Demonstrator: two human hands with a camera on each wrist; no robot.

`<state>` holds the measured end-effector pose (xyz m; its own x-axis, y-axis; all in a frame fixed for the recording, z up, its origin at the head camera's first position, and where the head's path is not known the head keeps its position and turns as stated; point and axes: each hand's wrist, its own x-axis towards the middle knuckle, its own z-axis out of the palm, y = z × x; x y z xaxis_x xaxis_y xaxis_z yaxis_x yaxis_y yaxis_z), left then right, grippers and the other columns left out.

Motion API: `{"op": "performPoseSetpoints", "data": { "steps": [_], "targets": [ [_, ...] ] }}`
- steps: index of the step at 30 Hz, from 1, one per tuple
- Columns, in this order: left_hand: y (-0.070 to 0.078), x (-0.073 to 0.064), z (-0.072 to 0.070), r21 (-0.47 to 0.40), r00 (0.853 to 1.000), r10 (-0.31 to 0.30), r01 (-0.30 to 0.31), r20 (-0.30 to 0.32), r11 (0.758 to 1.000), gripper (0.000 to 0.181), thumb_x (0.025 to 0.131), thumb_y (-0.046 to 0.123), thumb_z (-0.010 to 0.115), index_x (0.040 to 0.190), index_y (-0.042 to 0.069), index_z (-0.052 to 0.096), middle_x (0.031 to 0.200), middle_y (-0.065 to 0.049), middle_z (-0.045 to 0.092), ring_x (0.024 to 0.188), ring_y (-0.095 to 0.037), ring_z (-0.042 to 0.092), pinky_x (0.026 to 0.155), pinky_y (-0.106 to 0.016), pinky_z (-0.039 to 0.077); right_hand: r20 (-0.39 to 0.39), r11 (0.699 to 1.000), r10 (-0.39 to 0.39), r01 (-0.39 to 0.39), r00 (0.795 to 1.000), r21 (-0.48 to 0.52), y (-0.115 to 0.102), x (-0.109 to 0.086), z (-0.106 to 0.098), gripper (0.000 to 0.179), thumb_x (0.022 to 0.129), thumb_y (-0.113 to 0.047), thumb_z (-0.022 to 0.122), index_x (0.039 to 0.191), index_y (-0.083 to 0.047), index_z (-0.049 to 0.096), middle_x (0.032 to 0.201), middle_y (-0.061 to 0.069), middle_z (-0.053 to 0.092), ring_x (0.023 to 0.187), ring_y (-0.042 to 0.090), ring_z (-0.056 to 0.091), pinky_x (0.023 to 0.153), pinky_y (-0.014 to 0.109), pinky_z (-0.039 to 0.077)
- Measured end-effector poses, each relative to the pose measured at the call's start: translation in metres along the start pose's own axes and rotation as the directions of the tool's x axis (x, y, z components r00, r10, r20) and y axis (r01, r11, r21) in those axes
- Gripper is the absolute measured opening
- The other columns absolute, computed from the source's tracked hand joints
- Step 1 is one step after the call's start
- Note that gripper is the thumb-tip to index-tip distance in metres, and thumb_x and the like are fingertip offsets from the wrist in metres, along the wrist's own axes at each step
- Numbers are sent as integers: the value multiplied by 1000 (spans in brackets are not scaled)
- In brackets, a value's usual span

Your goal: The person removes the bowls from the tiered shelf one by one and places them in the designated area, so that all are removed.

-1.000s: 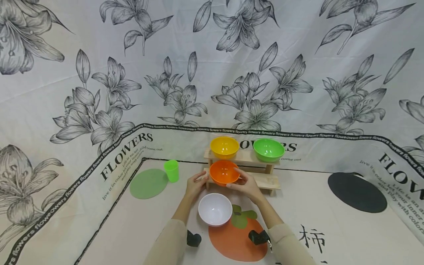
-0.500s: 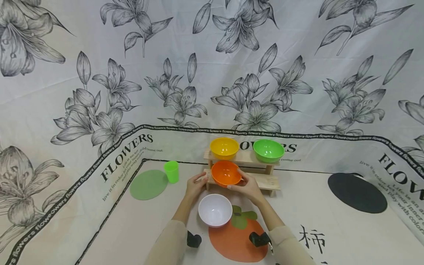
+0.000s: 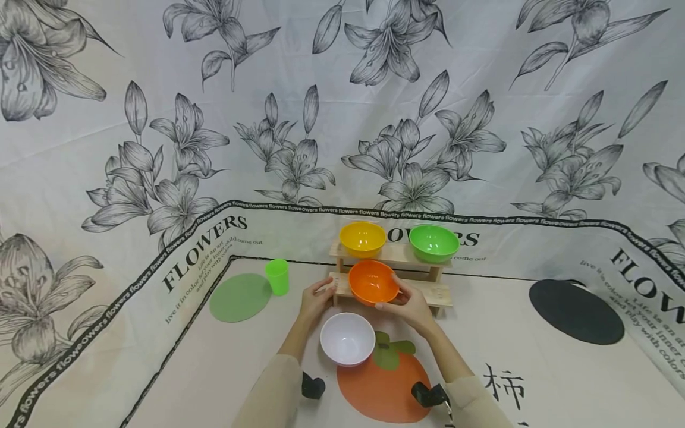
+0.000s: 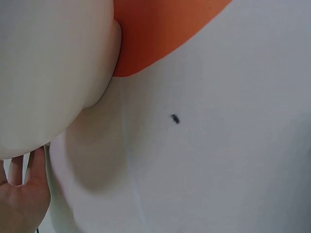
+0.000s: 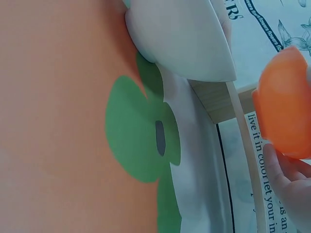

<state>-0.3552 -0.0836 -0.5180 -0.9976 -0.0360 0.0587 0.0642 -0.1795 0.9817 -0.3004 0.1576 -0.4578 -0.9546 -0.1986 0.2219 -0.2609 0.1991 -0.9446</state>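
My right hand [image 3: 412,306] holds an orange bowl [image 3: 373,282] by its right side, with the thumb low in front and fingers at the rim. The bowl overlaps the lower step of a two-tier wooden rack [image 3: 432,293]. In the right wrist view the orange bowl [image 5: 284,107] is partly cut off by the frame edge. My left hand [image 3: 314,303] stays at the rack's left end, fingers relaxed and tips close to the lower step. A white bowl [image 3: 348,339] stands on the table between my forearms and hides part of the left hand [image 4: 24,194] in the left wrist view.
On the rack's upper step sit a yellow bowl [image 3: 362,239] and a green bowl [image 3: 434,242]. A green cup [image 3: 277,277] stands to the left, beside a printed green oval [image 3: 239,297]. A dark oval [image 3: 577,312] lies at the right. Flower-patterned cloth [image 3: 299,119] rises behind.
The orange bowl has moved to the right along the lower step, carried by my right hand. The left hand stays at the rack's left end.
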Motion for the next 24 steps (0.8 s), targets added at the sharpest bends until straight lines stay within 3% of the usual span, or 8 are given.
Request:
{"op": "performPoseSetpoints", "data": {
  "steps": [14,19,24],
  "targets": [
    [-1,3,0,25,1000,4,-4,-3,1000,38,87,0,63,123,-9,56,115,-31,59,99,-26,64,84,-37,55,36,1000,-24,24,999,-4,-1,-30,-16,80,78,-1,74,142,10,28,145,30,31,115,45,51,90,32,52],
    [0,2,0,27,1000,2,-2,-2,1000,38,87,1,63,124,-9,55,114,-31,59,100,-27,64,84,-38,55,52,999,-42,42,998,0,-3,-40,-20,78,78,0,74,141,12,29,144,32,31,113,45,52,90,38,52],
    [0,1,0,17,1000,-7,7,3,1000,39,87,0,63,124,-9,55,115,-31,59,103,-30,63,85,-39,54,77,999,-34,34,996,7,-2,-48,-23,80,78,-4,74,142,9,29,144,31,33,115,44,51,91,35,52]
  ]
}}
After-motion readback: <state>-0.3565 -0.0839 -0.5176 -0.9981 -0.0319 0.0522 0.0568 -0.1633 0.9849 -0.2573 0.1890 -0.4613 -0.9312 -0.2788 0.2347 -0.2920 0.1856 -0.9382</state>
